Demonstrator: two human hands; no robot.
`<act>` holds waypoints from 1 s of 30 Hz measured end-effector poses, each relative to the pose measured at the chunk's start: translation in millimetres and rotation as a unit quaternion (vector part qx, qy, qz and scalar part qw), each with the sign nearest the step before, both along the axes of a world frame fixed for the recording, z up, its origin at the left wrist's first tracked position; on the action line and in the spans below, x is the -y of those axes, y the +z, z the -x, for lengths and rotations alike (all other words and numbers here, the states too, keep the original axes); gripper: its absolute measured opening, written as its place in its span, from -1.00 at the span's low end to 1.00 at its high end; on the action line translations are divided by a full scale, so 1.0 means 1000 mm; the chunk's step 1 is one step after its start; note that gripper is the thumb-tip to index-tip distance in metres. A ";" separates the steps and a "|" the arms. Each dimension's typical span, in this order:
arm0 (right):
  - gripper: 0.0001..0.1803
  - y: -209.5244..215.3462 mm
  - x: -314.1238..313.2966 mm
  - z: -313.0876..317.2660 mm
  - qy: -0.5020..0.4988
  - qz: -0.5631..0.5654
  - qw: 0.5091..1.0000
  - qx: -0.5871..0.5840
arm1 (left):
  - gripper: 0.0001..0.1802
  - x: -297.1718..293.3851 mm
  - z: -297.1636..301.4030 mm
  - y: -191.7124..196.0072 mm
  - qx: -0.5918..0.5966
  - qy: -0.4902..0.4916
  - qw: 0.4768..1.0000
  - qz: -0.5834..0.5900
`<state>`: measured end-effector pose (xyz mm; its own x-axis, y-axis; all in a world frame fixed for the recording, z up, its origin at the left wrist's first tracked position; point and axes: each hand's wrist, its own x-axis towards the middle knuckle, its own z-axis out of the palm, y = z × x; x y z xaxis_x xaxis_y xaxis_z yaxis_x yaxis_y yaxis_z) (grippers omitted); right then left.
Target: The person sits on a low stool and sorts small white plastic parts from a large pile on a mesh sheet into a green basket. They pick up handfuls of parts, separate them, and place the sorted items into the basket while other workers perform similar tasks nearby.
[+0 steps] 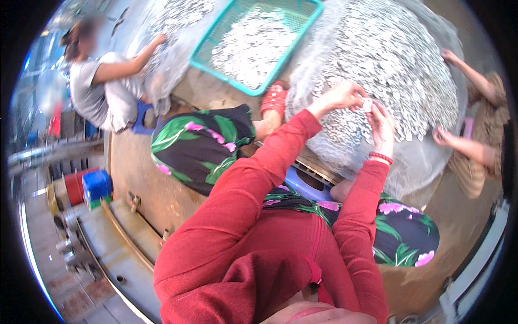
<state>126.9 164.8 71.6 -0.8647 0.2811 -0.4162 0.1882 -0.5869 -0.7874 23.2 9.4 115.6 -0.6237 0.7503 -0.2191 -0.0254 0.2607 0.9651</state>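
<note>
1. Brownish floor (145, 170) is showing across much of the head view (only view, folks), with a greyish metal tank (127, 232) sitting at lower left and a blue container (97, 185) standing just beyond it.
2. Big spread of small whitish pieces (396, 59) is taking up the upper right, lying on a clear plastic sheet (396, 175) that's bunching up around its edges.
3. Left of that, a teal basket (226, 79) is holding loads of similar-looking bits, and a red sandal (274, 100) on a foot is sitting right by its near corner.
4. Both red sleeves are reaching out over the near part of the spread. Left grip (345, 96) is pinching one side of a small white piece (367, 104) with the fingertips.
5. Right grip (382, 123) is pinching the other side, a red bracelet (381, 157) circling that wrist. So the piece is sitting between the two sets of fingertips, above the spread. Too tiny to make out any detail, sorry.
6. Someone in a grey top (94, 89) is sitting at upper left, one arm stretching toward another pile (181, 12).
7. Another person's two hands (449, 57) are hanging around the right edge of the spread. Can't tell what they're holding.
</note>
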 end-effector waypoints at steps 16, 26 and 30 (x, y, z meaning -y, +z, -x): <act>-0.78 0.011 0.010 0.006 0.026 -0.081 0.996 0.035 | -0.81 0.014 0.007 -0.008 0.103 -0.010 0.994 -0.026; -0.79 0.026 0.014 0.006 0.018 -0.047 0.999 0.005 | -0.86 0.006 -0.001 -0.006 0.076 0.040 0.989 -0.121; -0.81 0.001 -0.002 0.003 -0.051 -0.013 0.998 0.017 | -0.85 0.006 0.005 0.008 0.079 0.066 0.953 -0.284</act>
<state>124.3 167.2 72.3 -0.8171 0.3778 -0.4355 0.1551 -0.5835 -0.7971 18.3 3.7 123.2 -0.7139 0.6931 0.0996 -0.1784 -0.3176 0.9313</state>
